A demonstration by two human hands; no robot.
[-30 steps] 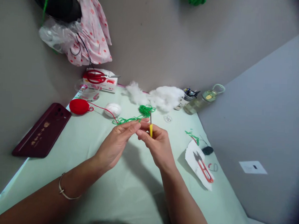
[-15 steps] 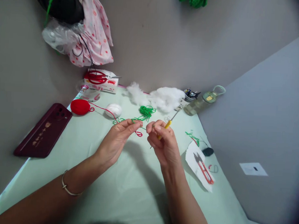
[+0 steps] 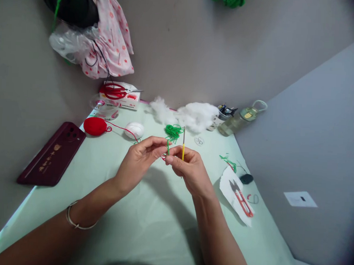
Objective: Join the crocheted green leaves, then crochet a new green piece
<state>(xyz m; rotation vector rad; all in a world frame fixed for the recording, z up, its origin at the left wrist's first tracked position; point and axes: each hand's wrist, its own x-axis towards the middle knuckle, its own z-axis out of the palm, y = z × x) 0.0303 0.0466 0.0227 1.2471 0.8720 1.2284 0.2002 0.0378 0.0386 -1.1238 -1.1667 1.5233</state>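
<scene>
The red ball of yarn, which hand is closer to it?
Left. The left hand is nearer the red ball of yarn, though not touching it. The right hand is farther right, holding a yellow hook.

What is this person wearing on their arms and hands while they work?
Both forearms are bare, with no sleeves in view and no gloves. The left hand has a thin silver-coloured bangle at the wrist. The right hand and its wrist carry nothing that shows.
</scene>
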